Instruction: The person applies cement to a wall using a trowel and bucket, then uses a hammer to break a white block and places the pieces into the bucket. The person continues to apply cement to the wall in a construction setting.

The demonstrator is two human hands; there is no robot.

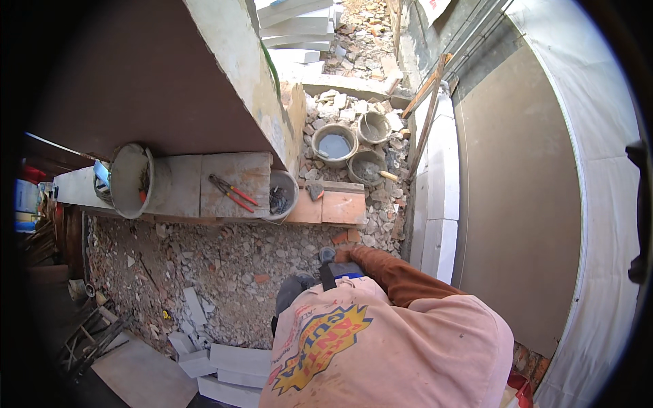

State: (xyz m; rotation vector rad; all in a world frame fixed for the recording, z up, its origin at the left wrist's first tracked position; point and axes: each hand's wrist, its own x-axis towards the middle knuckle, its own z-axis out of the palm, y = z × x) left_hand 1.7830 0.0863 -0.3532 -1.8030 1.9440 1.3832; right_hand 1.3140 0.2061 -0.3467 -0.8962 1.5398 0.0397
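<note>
My right arm, in a brown sleeve, reaches inward across my front. At its end my right hand (345, 254) is low near the rubble, beside a small grey rounded thing (327, 254) that I cannot make out. Its fingers are too small and partly hidden to read. Just beyond the hand lie orange brick pieces (348, 236). My pink shirt (381, 340) covers much of the lower middle, and my left hand does not show. On the low wall ahead are red-handled pincers (235, 194), a bucket (282, 194) with dark bits inside, and a small grey-and-red tool (315, 192).
Beyond the low wall, a bucket of greyish water (335, 145), a mortar bucket with a wooden-handled tool (366, 168) and another bucket (374, 127) stand on rubble. A large bucket (130, 180) tilts at left. White blocks (238, 364) lie near; a pale block wall (439, 204) runs along the right.
</note>
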